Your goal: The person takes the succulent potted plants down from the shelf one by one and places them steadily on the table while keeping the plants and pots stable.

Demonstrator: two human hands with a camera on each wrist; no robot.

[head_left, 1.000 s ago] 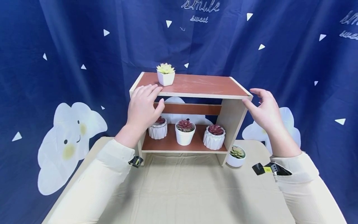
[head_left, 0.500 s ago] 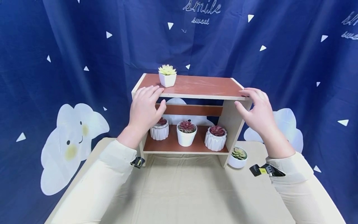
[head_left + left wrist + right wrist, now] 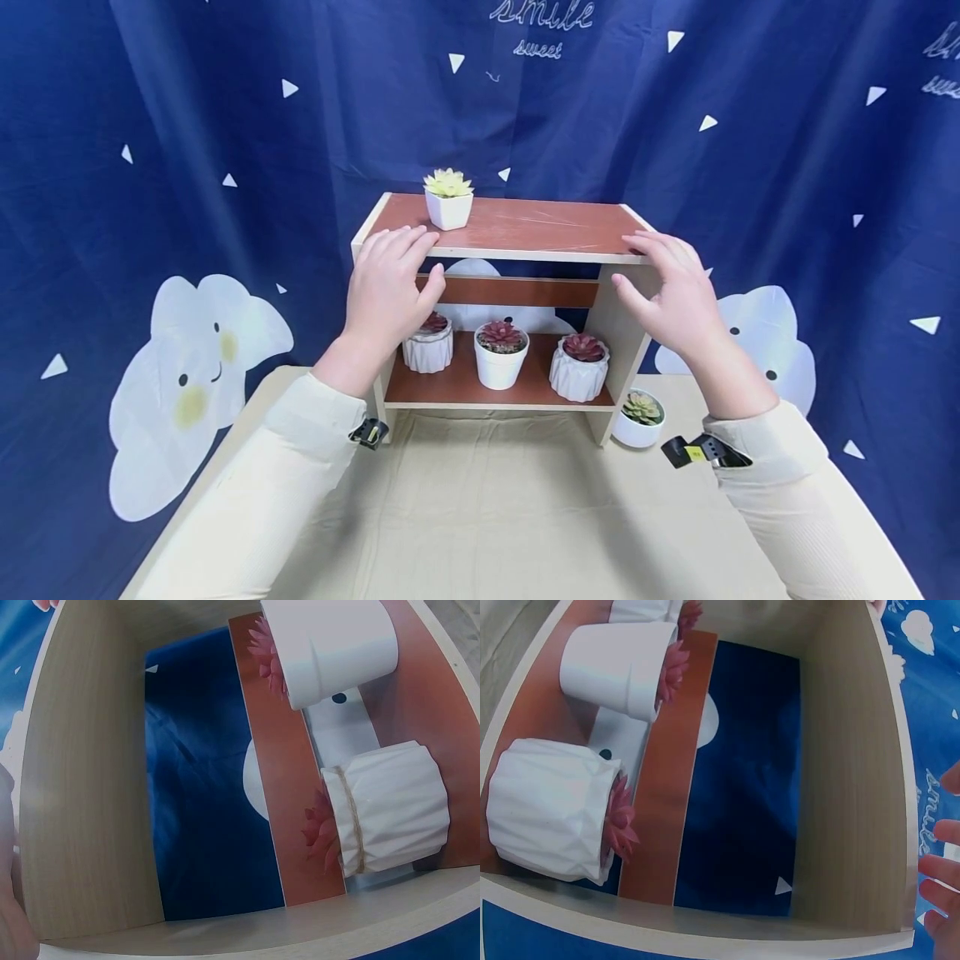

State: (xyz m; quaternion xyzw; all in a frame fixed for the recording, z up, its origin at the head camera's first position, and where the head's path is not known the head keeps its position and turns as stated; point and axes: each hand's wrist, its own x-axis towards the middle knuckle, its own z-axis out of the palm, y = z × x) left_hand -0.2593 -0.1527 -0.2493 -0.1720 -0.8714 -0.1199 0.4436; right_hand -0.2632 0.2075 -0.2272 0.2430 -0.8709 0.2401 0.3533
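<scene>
A small wooden shelf (image 3: 540, 225) with a reddish-brown top stands on the table. My left hand (image 3: 384, 292) is at its left front top edge, fingers over the edge and thumb apart below. At the right front top edge is my right hand (image 3: 671, 296), its fingers loosely bent and thumb spread; the right wrist view shows those fingers (image 3: 941, 874) separated, with nothing between them. A yellow-green succulent in a white pot (image 3: 448, 208) sits on top, just behind my left fingertips. Three red succulents in white pots, including the middle pot (image 3: 498, 367), line the lower board.
On the table (image 3: 487, 508), outside the shelf's right side, stands a green succulent in a round white pot (image 3: 639, 427). A blue curtain (image 3: 225, 100) with clouds and triangles hangs close behind the shelf.
My right hand has moved left, from beside the shelf's right corner to over its front top edge. The left hand stays at the left edge. The pots keep their places.
</scene>
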